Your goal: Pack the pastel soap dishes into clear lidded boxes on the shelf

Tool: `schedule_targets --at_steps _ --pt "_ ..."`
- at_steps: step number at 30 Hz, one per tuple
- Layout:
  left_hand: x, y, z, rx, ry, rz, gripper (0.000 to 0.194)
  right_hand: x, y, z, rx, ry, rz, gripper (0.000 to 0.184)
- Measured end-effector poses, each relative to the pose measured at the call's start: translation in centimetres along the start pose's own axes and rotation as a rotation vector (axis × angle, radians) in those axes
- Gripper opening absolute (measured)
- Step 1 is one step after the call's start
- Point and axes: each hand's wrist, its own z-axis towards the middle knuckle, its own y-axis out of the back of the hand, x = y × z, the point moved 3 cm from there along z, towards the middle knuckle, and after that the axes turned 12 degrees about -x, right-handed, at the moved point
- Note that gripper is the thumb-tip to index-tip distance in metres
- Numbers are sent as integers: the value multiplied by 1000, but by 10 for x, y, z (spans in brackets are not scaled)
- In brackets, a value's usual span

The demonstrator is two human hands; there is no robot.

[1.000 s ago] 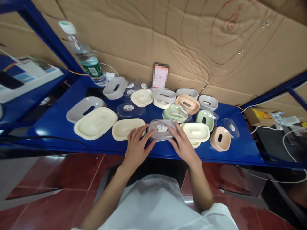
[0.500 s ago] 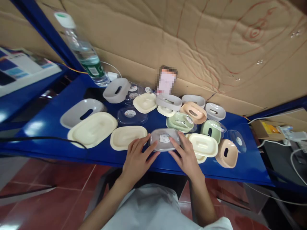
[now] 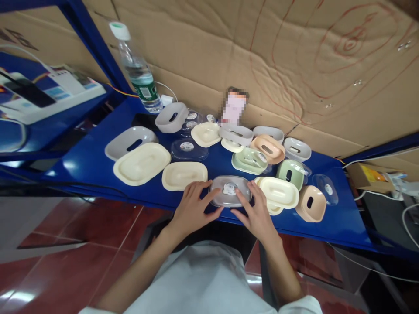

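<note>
Close to the table's front edge lies a grey soap dish (image 3: pixel 218 198) covered by a clear lid with a white sticker (image 3: pixel 230 189). Around its left end my left hand (image 3: pixel 195 208) is curled, fingers on the far side and thumb at the near edge. From the right, my right hand (image 3: pixel 257 213) grips the other end, one finger resting on the lid near the sticker. A cream tray (image 3: pixel 184 176) lies just beyond my left fingers. Stacked cream trays (image 3: pixel 280 192) sit against my right hand. The undersides of the dish and fingertips are partly hidden.
More grey, green (image 3: pixel 290 174) and peach soap dishes (image 3: pixel 310 204) with cream trays and clear lids (image 3: pixel 190 150) crowd the blue table (image 3: pixel 88 157). At the back stand a water bottle (image 3: pixel 144 83) and a blurred phone-like object (image 3: pixel 234 107) against cardboard (image 3: pixel 203 52). A black cable (image 3: pixel 98 187) crosses the left front.
The view has shifted, so the things on the left of the table appear further right. Both hands stay around the lidded grey soap dish, with little change in their grip.
</note>
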Motion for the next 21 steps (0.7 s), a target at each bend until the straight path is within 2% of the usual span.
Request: schedule_targets --at_steps 5,9,12,15,18,19,21 --pt "-5 21 -20 62 -105 1 35 20 3 -25 37 125 56 69" --pt "-13 37 -35 95 -178 -26 33 32 4 -44 -28 178 99 59" --pt "-16 47 -38 170 -212 -114 44 23 27 -59 -97 192 131 60" --pt "-6 57 -36 157 -179 -108 56 -20 83 -87 -309 75 -77 70" --pt "17 65 -36 57 -96 68 59 -89 150 -136 -620 -261 -499 80" --pt "26 66 -37 38 -71 140 59 -112 167 -154 -671 -371 -606 81" --pt "39 66 -42 39 -38 245 56 -152 186 -189 -656 -541 -741 84"
